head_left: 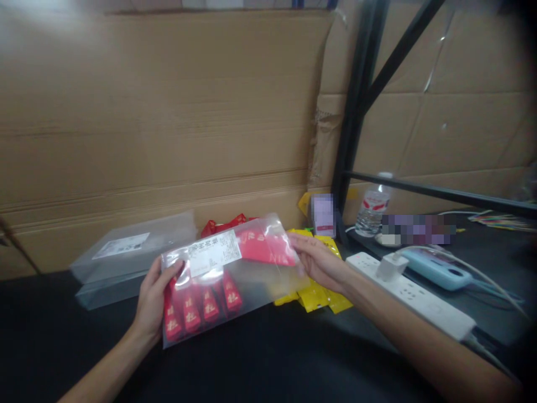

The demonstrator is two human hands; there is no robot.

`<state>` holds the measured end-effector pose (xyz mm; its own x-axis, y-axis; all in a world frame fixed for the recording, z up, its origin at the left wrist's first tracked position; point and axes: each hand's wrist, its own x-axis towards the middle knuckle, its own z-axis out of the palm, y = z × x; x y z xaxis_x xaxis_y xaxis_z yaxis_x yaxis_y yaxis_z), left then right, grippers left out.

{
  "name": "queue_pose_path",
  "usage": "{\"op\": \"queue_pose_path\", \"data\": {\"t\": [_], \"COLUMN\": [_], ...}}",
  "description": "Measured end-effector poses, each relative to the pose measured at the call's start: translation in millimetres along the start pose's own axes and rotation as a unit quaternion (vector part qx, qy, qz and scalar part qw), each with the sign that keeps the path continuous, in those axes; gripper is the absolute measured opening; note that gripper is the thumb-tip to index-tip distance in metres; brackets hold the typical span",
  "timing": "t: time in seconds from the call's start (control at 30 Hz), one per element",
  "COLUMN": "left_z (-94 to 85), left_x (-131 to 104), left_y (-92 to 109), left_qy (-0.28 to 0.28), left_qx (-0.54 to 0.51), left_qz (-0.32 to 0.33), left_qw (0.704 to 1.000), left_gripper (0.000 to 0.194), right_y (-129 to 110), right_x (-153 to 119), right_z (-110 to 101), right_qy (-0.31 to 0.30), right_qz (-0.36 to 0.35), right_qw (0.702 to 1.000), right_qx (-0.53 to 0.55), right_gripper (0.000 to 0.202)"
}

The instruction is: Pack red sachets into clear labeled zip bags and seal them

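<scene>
i see labelled clear plastic bag [262,285] above black table [251,366], left hand [151,296] pinching one end, right hand [321,260] other. red packets [210,303] already inside; sealed or not, cannot tell. yellow packets [314,298] outside.

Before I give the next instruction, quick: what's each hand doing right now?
Left hand: closed, gripping the left end of the clear bag with red packets inside.
Right hand: closed, holding the bag's right end.

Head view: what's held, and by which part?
A clear, flat plastic bag with red packets inside: left hand grips its left edge, right hand its right edge.
</scene>
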<state>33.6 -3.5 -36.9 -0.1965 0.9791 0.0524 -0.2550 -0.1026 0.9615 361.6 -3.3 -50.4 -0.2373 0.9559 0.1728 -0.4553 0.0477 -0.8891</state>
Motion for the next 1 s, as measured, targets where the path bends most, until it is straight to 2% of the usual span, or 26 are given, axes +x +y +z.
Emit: {"op": "queue_pose_path", "data": {"t": [0.2, 0.33, 0.47, 0.53, 0.7, 1.0], "left_z": [1.2, 1.5, 1.7, 2.1, 4.2, 4.4], "left_x": [-4.0, -6.9, -8.6, -9.0, -9.7, -8.7], "left_y": [2.6, 3.5, 2.2, 0.7, -1.5, -0.4], "left_qy": [-0.018, -0.024, -0.033, -0.049, -0.073, -0.063], "left_qx": [0.006, 0.009, 0.011, 0.017, 0.032, 0.046], "left_qz": [-0.002, -0.009, -0.020, -0.013, -0.004, -0.001], "left_qw": [1.000, 1.000, 0.999, 0.999, 0.997, 0.997], "left_gripper": [0.053, 0.054, 0.055, 0.056, 0.059, 0.057], "right_y": [1.4, -2.7, -2.5, 1.8, 12.9, 25.6], "right_x": [-0.5, -4.3, -9.9, -11.7, -12.4, -8.9], "right_z": [0.1, 3.9, 7.4, 9.0, 13.9, 16.9], "right_qy": [0.004, -0.065, -0.143, -0.156, -0.186, -0.224], "right_qz": [-0.013, -0.015, -0.007, 0.005, -0.006, 0.042], "right_qw": [0.998, 0.992, 0.966, 0.956, 0.916, 0.946], "right_qx": [-0.056, -0.109, -0.215, -0.250, -0.355, -0.230], "right_gripper": [0.050, 0.045, 0.046, 0.050, 0.038, 0.042]}}
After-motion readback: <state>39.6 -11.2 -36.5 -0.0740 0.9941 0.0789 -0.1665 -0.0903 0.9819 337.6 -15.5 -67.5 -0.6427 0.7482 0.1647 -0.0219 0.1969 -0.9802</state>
